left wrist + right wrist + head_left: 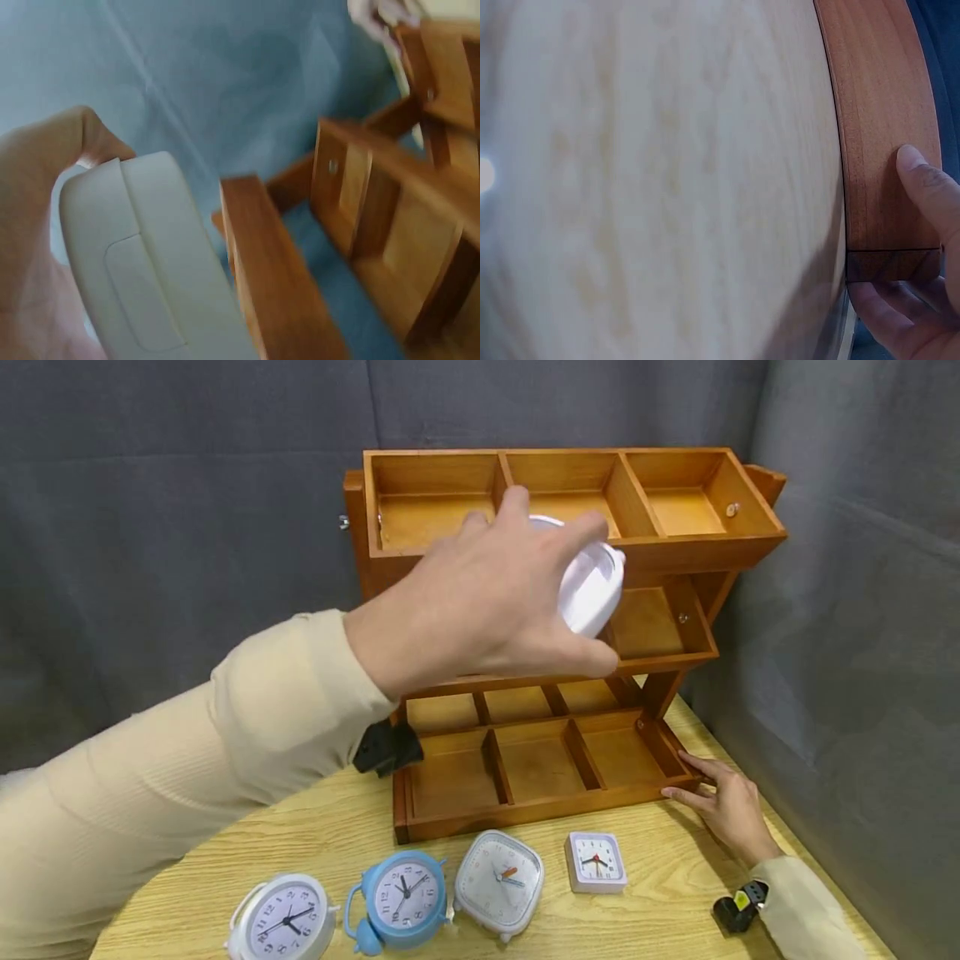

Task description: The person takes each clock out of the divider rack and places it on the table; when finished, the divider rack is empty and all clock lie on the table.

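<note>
My left hand (487, 593) holds a white alarm clock (592, 589), fingers over its top and thumb below, in front of the upper tiers of a three-tier wooden shelf (480, 550). In the left wrist view, the clock's smooth casing (195, 262) with a cover outline shows close to a wooden tier edge (277, 277). Down at the shelf's lower right corner, my right hand (731, 810) grips the bottom tier. The right wrist view shows its thumb (922, 176) on the front board (881, 127) and the fingers around the end.
Along the table front stand a white twin-bell clock (285, 918), a blue twin-bell clock (405, 897), a whitish rounded-square clock (498, 885) and a small square clock (596, 862). Grey curtain (187, 527) hangs behind and at the right.
</note>
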{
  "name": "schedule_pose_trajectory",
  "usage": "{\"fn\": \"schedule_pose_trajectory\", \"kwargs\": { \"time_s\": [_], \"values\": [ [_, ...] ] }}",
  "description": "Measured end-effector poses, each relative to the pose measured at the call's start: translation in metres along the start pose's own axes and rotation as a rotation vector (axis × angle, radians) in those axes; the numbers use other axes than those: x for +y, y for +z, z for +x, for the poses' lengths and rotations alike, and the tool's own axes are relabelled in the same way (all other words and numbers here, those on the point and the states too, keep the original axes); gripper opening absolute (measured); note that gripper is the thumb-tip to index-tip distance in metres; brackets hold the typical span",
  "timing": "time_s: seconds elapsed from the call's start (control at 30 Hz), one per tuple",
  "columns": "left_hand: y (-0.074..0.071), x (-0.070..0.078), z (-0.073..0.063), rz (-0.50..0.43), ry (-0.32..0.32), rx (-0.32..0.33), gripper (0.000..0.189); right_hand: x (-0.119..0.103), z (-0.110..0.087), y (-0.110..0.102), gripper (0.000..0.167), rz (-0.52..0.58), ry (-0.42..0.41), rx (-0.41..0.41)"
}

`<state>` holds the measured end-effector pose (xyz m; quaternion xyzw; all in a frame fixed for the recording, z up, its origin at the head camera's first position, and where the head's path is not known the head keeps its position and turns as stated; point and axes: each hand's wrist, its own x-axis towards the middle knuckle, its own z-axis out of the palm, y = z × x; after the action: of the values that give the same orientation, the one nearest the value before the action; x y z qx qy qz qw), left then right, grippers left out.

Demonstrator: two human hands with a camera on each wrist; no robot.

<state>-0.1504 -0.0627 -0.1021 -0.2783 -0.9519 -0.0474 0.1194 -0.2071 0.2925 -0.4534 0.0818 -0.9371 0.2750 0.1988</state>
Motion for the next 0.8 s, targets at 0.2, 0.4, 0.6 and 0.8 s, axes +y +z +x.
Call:
{"fn": "schedule_pose_trajectory", "kwargs": {
  "time_s": [0.2, 0.4, 0.6, 0.8],
  "values": [
    [0.026, 0.019, -0.016, -0.005, 0.099, -0.056, 0.085, 0.003, -0.001, 0.002, 0.064, -0.018, -0.006, 0.009],
    [0.053, 0.031, -0.021, 0.021, 0.195, -0.086, 0.089, 0.003, -0.004, 0.001, 0.064, -0.019, 0.005, 0.015],
    [0.076, 0.041, -0.022, -0.008, 0.242, -0.121, 0.090, 0.001, -0.008, -0.002, 0.058, 0.000, 0.005, 0.032],
    [0.099, 0.054, -0.018, 0.002, 0.288, -0.151, 0.090, 0.001, -0.008, -0.003, 0.036, -0.054, -0.035, 0.084]
  ]
}}
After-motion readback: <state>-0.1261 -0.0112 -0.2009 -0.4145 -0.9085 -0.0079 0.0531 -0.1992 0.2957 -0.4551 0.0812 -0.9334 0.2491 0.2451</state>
